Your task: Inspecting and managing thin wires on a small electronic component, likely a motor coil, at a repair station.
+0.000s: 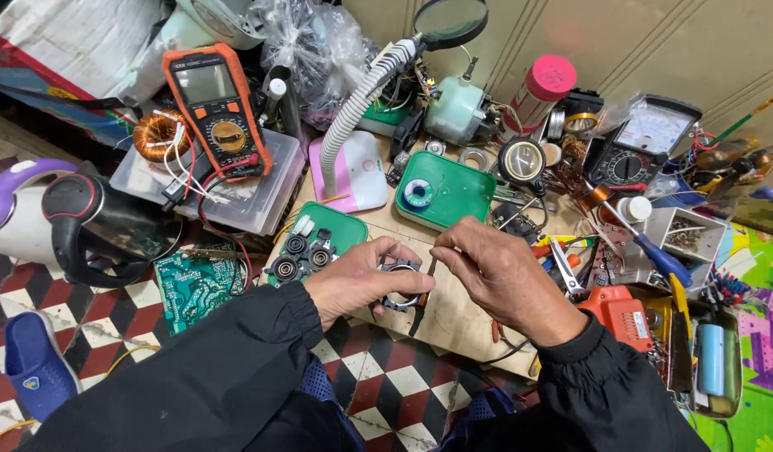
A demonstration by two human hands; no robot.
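Two hands at work on one small ring part

Both hands meet over the bare wood of the low bench [453,322], just above its near edge. Left hand [353,280] is clenched around a dark metal ring [401,285], fingers wrapping its rim so the open face stays exposed. Right hand [499,276] pinches tweezers [426,293], tips at the ring, apparently for fine access. Green tray [340,230] of similar round parts lies just beside the left hand, within reach. Orange multimeter [217,109] sits well apart on a clear box. Magnifier [449,18] hangs above on its hose arm
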